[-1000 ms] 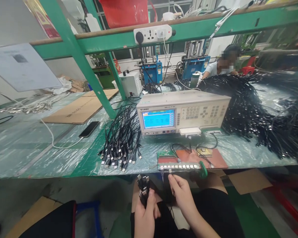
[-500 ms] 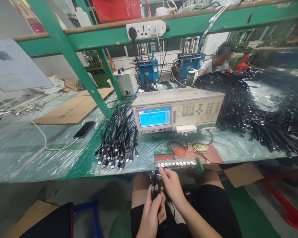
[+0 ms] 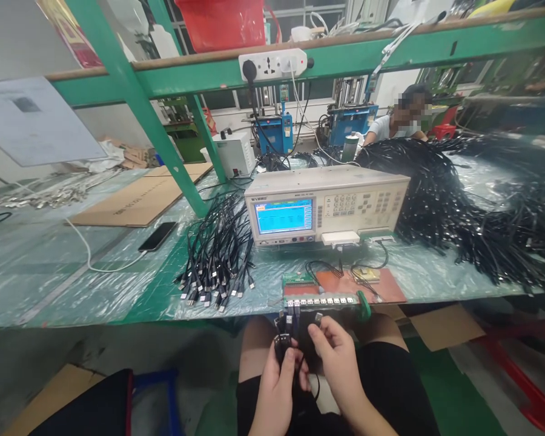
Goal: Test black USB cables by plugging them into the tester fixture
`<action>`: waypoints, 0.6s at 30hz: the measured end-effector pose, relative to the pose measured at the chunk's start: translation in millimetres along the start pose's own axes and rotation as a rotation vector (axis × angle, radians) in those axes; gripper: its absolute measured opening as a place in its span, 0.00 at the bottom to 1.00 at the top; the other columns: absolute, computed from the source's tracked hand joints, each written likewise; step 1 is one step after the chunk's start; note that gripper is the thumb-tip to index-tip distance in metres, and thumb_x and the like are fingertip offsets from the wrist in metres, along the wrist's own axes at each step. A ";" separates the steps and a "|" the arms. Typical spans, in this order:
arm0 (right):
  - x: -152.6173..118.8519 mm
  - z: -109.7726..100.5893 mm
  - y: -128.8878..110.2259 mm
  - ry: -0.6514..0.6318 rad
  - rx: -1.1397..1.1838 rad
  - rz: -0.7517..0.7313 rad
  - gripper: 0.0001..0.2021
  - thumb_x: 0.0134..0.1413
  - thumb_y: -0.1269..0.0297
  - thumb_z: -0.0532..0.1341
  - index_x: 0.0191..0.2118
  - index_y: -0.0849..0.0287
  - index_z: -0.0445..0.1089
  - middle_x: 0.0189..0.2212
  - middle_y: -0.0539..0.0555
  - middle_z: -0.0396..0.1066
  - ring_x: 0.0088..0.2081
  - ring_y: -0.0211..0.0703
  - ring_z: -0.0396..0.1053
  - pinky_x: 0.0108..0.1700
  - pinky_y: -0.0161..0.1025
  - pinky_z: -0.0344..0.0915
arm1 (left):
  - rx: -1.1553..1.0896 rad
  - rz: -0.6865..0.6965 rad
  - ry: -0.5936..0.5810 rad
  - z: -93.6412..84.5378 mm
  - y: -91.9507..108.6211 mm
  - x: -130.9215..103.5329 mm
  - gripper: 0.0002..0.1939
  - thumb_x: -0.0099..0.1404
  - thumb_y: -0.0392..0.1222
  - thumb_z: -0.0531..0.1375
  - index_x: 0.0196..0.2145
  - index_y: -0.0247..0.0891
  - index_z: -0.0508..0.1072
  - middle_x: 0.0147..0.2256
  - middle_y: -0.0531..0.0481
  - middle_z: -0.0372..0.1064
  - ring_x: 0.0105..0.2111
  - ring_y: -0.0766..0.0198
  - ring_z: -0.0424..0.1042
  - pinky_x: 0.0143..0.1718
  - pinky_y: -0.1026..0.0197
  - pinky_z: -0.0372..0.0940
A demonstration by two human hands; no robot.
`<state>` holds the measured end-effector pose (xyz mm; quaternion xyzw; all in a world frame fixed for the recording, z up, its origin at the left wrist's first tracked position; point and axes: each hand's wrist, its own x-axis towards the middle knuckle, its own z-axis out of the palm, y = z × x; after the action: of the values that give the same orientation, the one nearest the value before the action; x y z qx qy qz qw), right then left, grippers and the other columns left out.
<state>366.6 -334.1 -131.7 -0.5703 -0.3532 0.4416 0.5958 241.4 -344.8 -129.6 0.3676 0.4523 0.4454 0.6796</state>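
Note:
My left hand [image 3: 279,369] is closed around a bunch of black USB cables [image 3: 283,344], their plug ends pointing up toward the table edge. To its right, my right hand [image 3: 338,348] pinches a single USB plug [image 3: 318,317], its metal tip showing above the thumb. Just beyond both hands, a row of white USB ports [image 3: 322,301] runs along the front edge of a circuit board [image 3: 300,280]. One dark plug [image 3: 297,310] appears to sit in a port near the left end of that row. The cable tails below my hands are mostly hidden.
A bench tester [image 3: 327,206] with a lit screen stands behind the board, wired to it. Black cables [image 3: 218,260] lie left; a large cable heap [image 3: 427,194] lies right. A phone [image 3: 158,236] is charging. Across the table sits another person [image 3: 397,121].
My right hand has moved back and right from the left end of the port row and now shows a USB plug in its fingers. The left hand keeps its bunch, and the view shifted slightly.

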 end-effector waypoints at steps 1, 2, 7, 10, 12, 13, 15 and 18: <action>3.7 -1.5 5.8 -0.017 0.031 0.018 0.25 0.59 0.41 0.62 0.25 0.54 0.56 0.18 0.44 0.52 0.21 0.35 0.50 0.24 0.35 0.50 | -0.008 0.032 0.056 -0.5 1.8 -0.5 0.23 0.66 0.62 0.62 0.43 0.38 0.70 0.27 0.53 0.72 0.23 0.66 0.71 0.29 0.61 0.70; 8.2 -3.0 12.3 -0.050 0.040 0.028 0.25 0.60 0.41 0.61 0.25 0.54 0.55 0.19 0.43 0.51 0.21 0.35 0.48 0.25 0.35 0.49 | -0.021 0.071 0.117 -1.3 3.8 -1.5 0.22 0.66 0.61 0.63 0.44 0.39 0.70 0.28 0.52 0.73 0.25 0.64 0.73 0.32 0.60 0.71; 31.6 -7.0 41.9 -0.213 -0.076 0.032 0.24 0.64 0.42 0.58 0.27 0.54 0.54 0.20 0.42 0.47 0.22 0.34 0.46 0.25 0.34 0.44 | -0.032 0.137 0.249 -8.9 10.6 -7.9 0.24 0.67 0.63 0.61 0.47 0.42 0.67 0.25 0.60 0.66 0.15 0.73 0.60 0.17 0.68 0.61; 39.7 -7.2 48.2 -0.247 -0.152 0.012 0.24 0.64 0.43 0.58 0.26 0.55 0.54 0.20 0.43 0.48 0.23 0.34 0.47 0.26 0.35 0.43 | 0.006 0.044 0.237 -10.8 7.5 -8.7 0.31 0.62 0.68 0.62 0.48 0.40 0.67 0.23 0.63 0.59 0.14 0.78 0.49 0.15 0.73 0.48; 42.4 -7.7 48.2 -0.259 -0.178 0.011 0.24 0.64 0.43 0.58 0.25 0.55 0.55 0.19 0.43 0.49 0.23 0.34 0.47 0.26 0.35 0.43 | 0.005 0.008 0.204 -9.8 3.4 -7.9 0.33 0.60 0.70 0.63 0.48 0.39 0.68 0.23 0.63 0.57 0.15 0.79 0.47 0.16 0.74 0.45; 43.4 -8.1 47.4 -0.264 -0.187 0.014 0.25 0.64 0.42 0.58 0.25 0.55 0.55 0.19 0.43 0.49 0.23 0.34 0.47 0.26 0.35 0.43 | 0.001 -0.005 0.182 -8.9 1.2 -7.2 0.33 0.60 0.70 0.63 0.48 0.39 0.68 0.23 0.64 0.57 0.15 0.79 0.45 0.16 0.73 0.44; 44.9 -9.1 44.7 -0.267 -0.206 0.016 0.25 0.63 0.42 0.58 0.24 0.56 0.56 0.19 0.43 0.49 0.23 0.34 0.47 0.26 0.35 0.43 | 0.004 -0.037 0.133 -7.0 -2.7 -5.5 0.33 0.60 0.70 0.62 0.48 0.39 0.67 0.23 0.64 0.57 0.15 0.80 0.43 0.16 0.73 0.42; 46.6 -10.6 38.6 -0.284 -0.255 0.012 0.26 0.63 0.41 0.57 0.23 0.56 0.55 0.19 0.43 0.49 0.24 0.35 0.48 0.27 0.36 0.44 | 0.042 -0.073 0.063 -5.2 -7.0 -2.4 0.34 0.60 0.72 0.60 0.49 0.40 0.66 0.23 0.64 0.57 0.15 0.80 0.41 0.16 0.72 0.39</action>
<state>388.5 -296.3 -174.8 -0.5752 -0.4836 0.4729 0.4601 238.0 -348.9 -136.9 0.3508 0.4960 0.4220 0.6729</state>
